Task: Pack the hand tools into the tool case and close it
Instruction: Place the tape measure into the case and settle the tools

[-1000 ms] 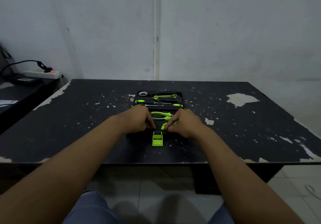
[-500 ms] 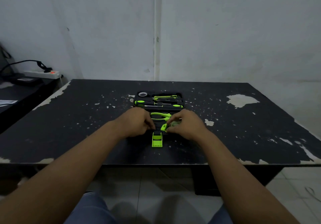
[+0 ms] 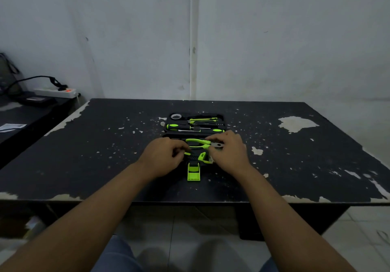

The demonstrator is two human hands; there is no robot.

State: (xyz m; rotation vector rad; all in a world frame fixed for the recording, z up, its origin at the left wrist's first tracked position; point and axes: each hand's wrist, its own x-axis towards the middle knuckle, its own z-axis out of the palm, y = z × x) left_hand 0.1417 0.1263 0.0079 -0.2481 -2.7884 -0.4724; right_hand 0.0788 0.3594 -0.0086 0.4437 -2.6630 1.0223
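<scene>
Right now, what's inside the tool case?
Far half: tape roll, green cutter, two screwdrivers. Near half: pliers pinched by right hand; it and left hand hide the rest.

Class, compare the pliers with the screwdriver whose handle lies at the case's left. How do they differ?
The pliers are in the near half of the case, pinched at the head by the right hand; the screwdriver lies untouched in the far half. The pliers have two spread green handles; the screwdriver has one black-and-green handle. Both lie crosswise, handles to the left.
</scene>
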